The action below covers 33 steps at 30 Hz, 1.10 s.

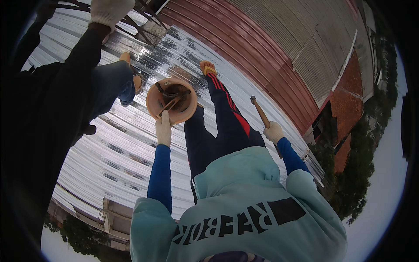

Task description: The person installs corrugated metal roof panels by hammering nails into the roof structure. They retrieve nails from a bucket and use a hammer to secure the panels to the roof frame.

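Note:
My left hand (163,129), in a whitish glove, is closed at the near rim of a round orange-tan bucket (153,101). Dark tools and a brown wooden handle (173,103) lie inside the bucket. Whether my fingers grip the rim or a thin handle there is too small to tell. Out to the right, my gloved right hand (274,132) is wrapped round the wooden shaft of a hammer (262,113). Its small dark metal head points up and away from me.
I stand on shiny corrugated metal roofing (118,144). Another person (83,87) in dark clothes is close on my left, a gloved hand (111,11) near black metal bars (135,26). Reddish roof sheets (244,48) border the far side; trees (358,174) stand beyond the right edge.

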Each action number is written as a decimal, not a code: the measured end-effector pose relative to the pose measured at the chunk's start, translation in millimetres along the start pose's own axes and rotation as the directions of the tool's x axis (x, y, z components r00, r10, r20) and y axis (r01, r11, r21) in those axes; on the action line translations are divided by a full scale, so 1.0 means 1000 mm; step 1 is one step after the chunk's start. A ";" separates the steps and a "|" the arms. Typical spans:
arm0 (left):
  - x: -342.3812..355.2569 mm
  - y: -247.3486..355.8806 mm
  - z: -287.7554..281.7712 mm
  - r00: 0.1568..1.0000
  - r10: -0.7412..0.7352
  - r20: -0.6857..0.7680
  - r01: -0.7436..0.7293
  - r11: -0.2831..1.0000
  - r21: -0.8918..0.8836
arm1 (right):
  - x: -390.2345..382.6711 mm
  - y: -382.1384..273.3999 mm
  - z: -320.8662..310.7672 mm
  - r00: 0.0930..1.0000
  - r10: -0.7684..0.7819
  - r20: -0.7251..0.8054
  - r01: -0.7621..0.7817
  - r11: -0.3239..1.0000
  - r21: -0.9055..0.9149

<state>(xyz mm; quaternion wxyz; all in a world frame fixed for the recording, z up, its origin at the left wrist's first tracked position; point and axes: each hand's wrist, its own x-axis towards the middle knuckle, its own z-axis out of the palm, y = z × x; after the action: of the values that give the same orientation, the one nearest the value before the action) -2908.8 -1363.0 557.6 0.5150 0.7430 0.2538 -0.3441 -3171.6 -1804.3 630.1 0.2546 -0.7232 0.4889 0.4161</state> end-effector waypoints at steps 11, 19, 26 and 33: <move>0.040 0.002 -0.003 0.983 -0.132 -0.130 0.152 0.977 0.151 | 0.078 -0.034 0.007 0.997 -0.077 -0.014 0.074 0.983 -0.167; 0.115 -0.028 -0.004 0.956 -0.179 -0.232 0.168 0.983 -0.068 | 0.219 -0.175 -0.003 0.876 -0.482 -0.027 0.434 0.811 -0.392; 0.177 -0.045 0.015 0.958 -0.087 -0.272 0.054 0.991 -0.126 | 0.295 -0.330 0.062 0.705 -0.686 0.180 0.685 0.592 -0.424; 0.188 -0.031 -0.003 0.959 0.080 -0.272 -0.125 0.980 -0.155 | 0.290 -0.377 0.121 0.663 -0.718 0.213 0.740 0.585 -0.331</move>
<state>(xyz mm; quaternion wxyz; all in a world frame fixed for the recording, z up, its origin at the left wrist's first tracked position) -2811.4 -1345.0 395.1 0.5552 0.7477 0.3098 -0.1916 -2817.1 -1706.2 305.1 0.2670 -0.8828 0.0490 0.3834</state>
